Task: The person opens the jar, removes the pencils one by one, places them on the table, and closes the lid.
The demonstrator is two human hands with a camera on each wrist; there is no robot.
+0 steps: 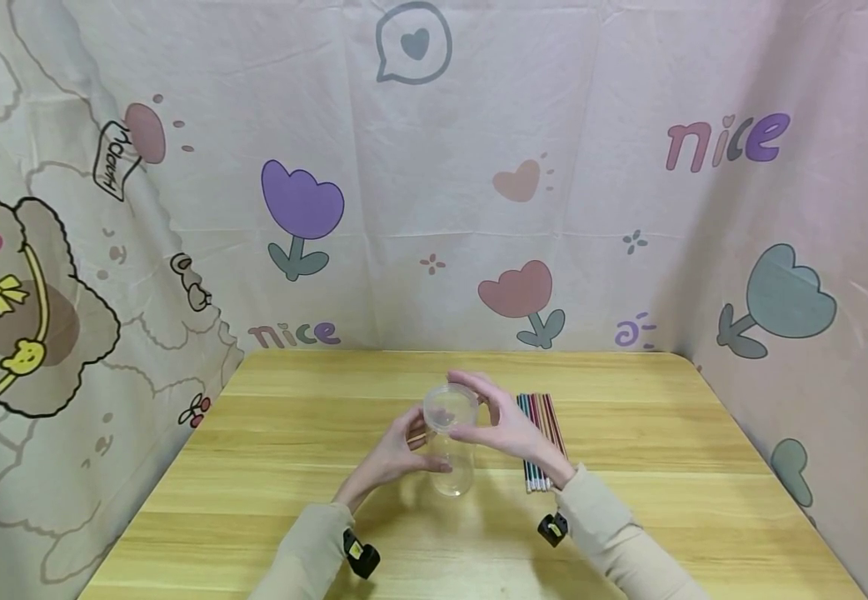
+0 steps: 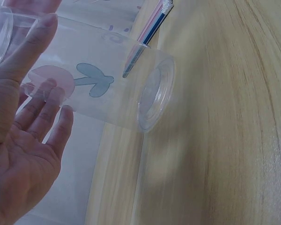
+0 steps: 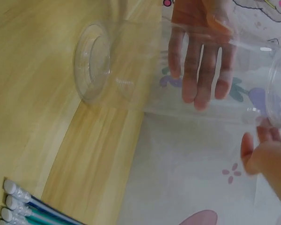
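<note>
A clear plastic jar [image 1: 455, 479] stands upright between the two hands, its base close over the tabletop. My left hand [image 1: 392, 454] holds its side, thumb on the near face and fingers behind. Through the see-through wall, the left fingers [image 3: 203, 61] show in the right wrist view. At the top, my right hand [image 1: 505, 425] grips the round clear lid [image 1: 451, 402] between thumb and fingers. The jar's recessed bottom [image 2: 159, 96] faces the table in the left wrist view. Nothing shows inside the jar.
To the right of the jar, a row of several colored pencils [image 1: 535, 408] lies on the wooden table [image 1: 291, 467], partly covered by the right hand and wrist. Their white eraser ends [image 3: 11, 202] point to the near side. A patterned cloth [image 1: 419, 217] hangs behind the table.
</note>
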